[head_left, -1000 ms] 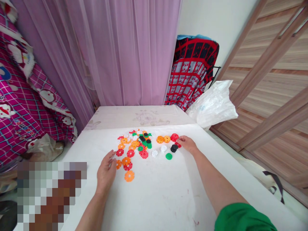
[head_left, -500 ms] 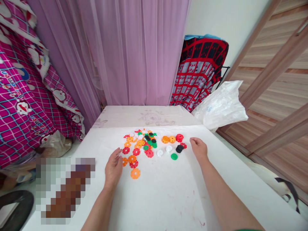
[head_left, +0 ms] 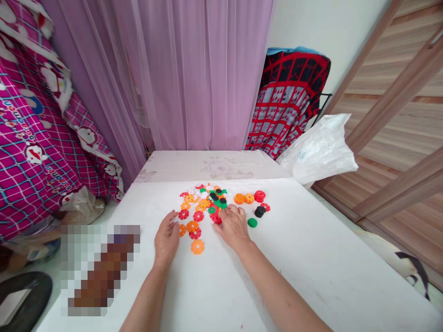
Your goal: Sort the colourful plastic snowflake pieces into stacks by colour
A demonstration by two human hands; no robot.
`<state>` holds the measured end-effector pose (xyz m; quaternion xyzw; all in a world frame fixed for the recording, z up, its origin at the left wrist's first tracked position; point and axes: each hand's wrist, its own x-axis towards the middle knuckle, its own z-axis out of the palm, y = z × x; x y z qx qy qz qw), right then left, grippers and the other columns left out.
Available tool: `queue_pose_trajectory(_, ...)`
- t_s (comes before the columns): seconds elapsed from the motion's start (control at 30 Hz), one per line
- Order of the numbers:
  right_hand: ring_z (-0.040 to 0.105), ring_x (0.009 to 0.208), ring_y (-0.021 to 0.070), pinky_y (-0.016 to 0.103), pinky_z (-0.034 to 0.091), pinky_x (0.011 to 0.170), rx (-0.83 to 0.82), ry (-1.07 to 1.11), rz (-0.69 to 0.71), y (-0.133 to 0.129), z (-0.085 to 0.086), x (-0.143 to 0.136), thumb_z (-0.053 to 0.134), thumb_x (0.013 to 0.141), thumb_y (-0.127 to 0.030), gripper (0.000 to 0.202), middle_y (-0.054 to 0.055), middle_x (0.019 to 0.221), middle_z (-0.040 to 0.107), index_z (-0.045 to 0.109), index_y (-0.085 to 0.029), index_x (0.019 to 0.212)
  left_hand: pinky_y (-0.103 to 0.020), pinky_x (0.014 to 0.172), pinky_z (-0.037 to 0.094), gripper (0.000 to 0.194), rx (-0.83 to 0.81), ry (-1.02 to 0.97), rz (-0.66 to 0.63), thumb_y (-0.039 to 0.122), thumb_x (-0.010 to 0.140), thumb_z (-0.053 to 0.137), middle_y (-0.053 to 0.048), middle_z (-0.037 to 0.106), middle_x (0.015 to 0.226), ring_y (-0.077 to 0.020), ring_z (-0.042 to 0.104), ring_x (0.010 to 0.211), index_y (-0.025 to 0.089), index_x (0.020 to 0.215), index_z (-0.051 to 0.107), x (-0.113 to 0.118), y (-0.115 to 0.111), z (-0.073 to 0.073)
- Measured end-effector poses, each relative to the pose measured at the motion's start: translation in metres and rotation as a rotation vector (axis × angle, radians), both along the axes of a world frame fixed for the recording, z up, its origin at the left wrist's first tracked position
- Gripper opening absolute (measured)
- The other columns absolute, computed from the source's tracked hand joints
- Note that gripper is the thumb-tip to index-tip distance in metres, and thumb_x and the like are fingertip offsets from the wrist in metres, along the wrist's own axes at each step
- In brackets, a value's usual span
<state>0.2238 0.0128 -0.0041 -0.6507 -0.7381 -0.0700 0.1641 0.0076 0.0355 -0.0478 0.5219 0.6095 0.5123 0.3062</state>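
Observation:
Flower-shaped plastic discs in several colours lie heaped on the white table. My right hand (head_left: 234,226) is at the heap's right side, its fingertips at the red discs (head_left: 215,216); whether it grips one cannot be made out. Just left of the heap, my left hand (head_left: 167,237) rests with fingers slightly apart and nothing in it, beside orange discs (head_left: 192,226). A single orange disc (head_left: 197,246) lies nearest to me. Sorted by colour on the right are orange discs (head_left: 239,198), a red stack (head_left: 259,196), a black stack (head_left: 260,211) and a green stack (head_left: 252,222).
The white table (head_left: 214,295) stretches toward me. Past its right back edge sits a white plastic bag (head_left: 318,150). Purple curtains (head_left: 207,74) hang behind, and a pink checked cloth (head_left: 41,133) is at the left. Wooden doors (head_left: 398,138) stand on the right.
My right hand has moved left from beyond the colour stacks to the heap's edge, now covering the white discs' place. My left hand has barely shifted.

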Motion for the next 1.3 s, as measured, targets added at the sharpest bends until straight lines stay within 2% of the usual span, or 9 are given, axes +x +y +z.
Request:
queue_pose_trajectory(0.23, 0.052, 0.094, 0.0276, 0.04, 0.033, 0.081, -0.028, 0.065, -0.058, 0.007, -0.008, -0.007, 0.065, 0.076, -0.03, 0.011, 0.008, 0.084, 0.067, 0.06, -0.023, 0.083, -0.034, 0.089, 0.054, 0.035, -0.005, -0.009, -0.001, 0.029, 0.081, 0.052, -0.007, 0.061, 0.132, -0.0162, 0.068, 0.092, 0.023, 0.114, 0.063, 0.001, -0.001, 0.002)
queue_pose_trajectory(0.43, 0.057, 0.095, 0.0268, 0.039, 0.04, 0.085, 0.159, 0.284, -0.003, -0.009, -0.002, -0.001, 0.062, 0.075, -0.03, 0.023, 0.008, 0.092, 0.066, 0.059, -0.021, 0.096, -0.036, 0.088, 0.054, 0.036, -0.032, -0.004, 0.009, 0.03, 0.08, 0.053, -0.008, 0.061, 0.132, -0.0185, 0.068, 0.095, 0.023, 0.114, 0.063, 0.0, -0.002, 0.005)
queue_pose_trajectory(0.53, 0.061, 0.092, 0.0237, 0.037, 0.045, 0.084, 0.269, 0.518, -0.063, -0.021, 0.009, 0.038, 0.061, 0.076, -0.037, 0.029, 0.007, 0.098, 0.068, 0.055, -0.023, 0.101, -0.037, 0.089, 0.054, 0.037, -0.033, -0.002, -0.004, 0.031, 0.081, 0.052, -0.008, 0.059, 0.135, -0.0195, 0.067, 0.097, 0.023, 0.115, 0.063, -0.001, -0.001, 0.003)
queue_pose_trajectory(0.63, 0.065, 0.082, 0.0198, 0.032, 0.049, 0.074, 0.335, 0.787, -0.292, -0.023, 0.014, 0.103, 0.063, 0.073, -0.046, 0.042, 0.007, 0.102, 0.068, 0.049, -0.024, 0.106, -0.036, 0.091, 0.053, 0.038, -0.032, 0.015, -0.014, 0.032, 0.082, 0.051, -0.007, 0.058, 0.137, -0.0189, 0.067, 0.099, 0.024, 0.117, 0.062, -0.003, 0.0, 0.0)
queue_pose_trajectory(0.7, 0.065, 0.079, 0.0184, 0.031, 0.05, 0.072, 0.402, 0.907, -0.433, -0.018, 0.006, 0.146, 0.061, 0.071, -0.051, 0.049, 0.009, 0.105, 0.068, 0.045, -0.022, 0.108, -0.035, 0.093, 0.052, 0.038, -0.034, 0.033, -0.013, 0.032, 0.082, 0.051, -0.006, 0.058, 0.137, -0.0181, 0.067, 0.099, 0.024, 0.118, 0.061, -0.004, 0.001, -0.002)
queue_pose_trajectory(0.77, 0.064, 0.075, 0.0181, 0.032, 0.051, 0.071, 0.308, 0.907, -0.491, -0.009, -0.009, 0.178, 0.065, 0.065, -0.052, 0.056, 0.009, 0.101, 0.069, 0.044, -0.021, 0.107, -0.035, 0.093, 0.051, 0.038, -0.044, 0.054, -0.007, 0.033, 0.082, 0.052, -0.005, 0.059, 0.136, -0.0181, 0.067, 0.1, 0.025, 0.118, 0.061, -0.004, 0.001, -0.002)
queue_pose_trajectory(0.83, 0.064, 0.072, 0.0185, 0.034, 0.051, 0.071, 0.202, 0.861, -0.492, 0.0, -0.028, 0.194, 0.066, 0.063, -0.053, 0.058, 0.008, 0.097, 0.07, 0.045, -0.021, 0.108, -0.034, 0.092, 0.052, 0.039, -0.051, 0.067, -0.002, 0.033, 0.081, 0.052, -0.005, 0.059, 0.136, -0.0182, 0.067, 0.1, 0.025, 0.118, 0.061, -0.004, 0.001, -0.001)
queue_pose_trajectory(0.97, 0.066, 0.081, 0.021, 0.037, 0.051, 0.076, 0.167, 0.8, -0.435, 0.013, -0.054, 0.195, 0.066, 0.064, -0.053, 0.062, 0.006, 0.095, 0.07, 0.045, -0.022, 0.114, -0.031, 0.087, 0.054, 0.038, -0.047, 0.049, 0.022, 0.031, 0.08, 0.051, -0.006, 0.061, 0.133, -0.0173, 0.068, 0.097, 0.023, 0.115, 0.063, -0.002, -0.001, 0.005)
queue_pose_trajectory(1.3, 0.064, 0.087, 0.0218, 0.038, 0.049, 0.079, 0.108, 0.635, -0.405, 0.019, -0.059, 0.196, 0.064, 0.069, -0.05, 0.061, 0.005, 0.098, 0.071, 0.048, -0.021, 0.121, -0.031, 0.084, 0.056, 0.038, -0.088, 0.054, 0.031, 0.032, 0.079, 0.053, -0.007, 0.059, 0.136, -0.0191, 0.068, 0.099, 0.023, 0.114, 0.063, -0.002, -0.003, 0.011)
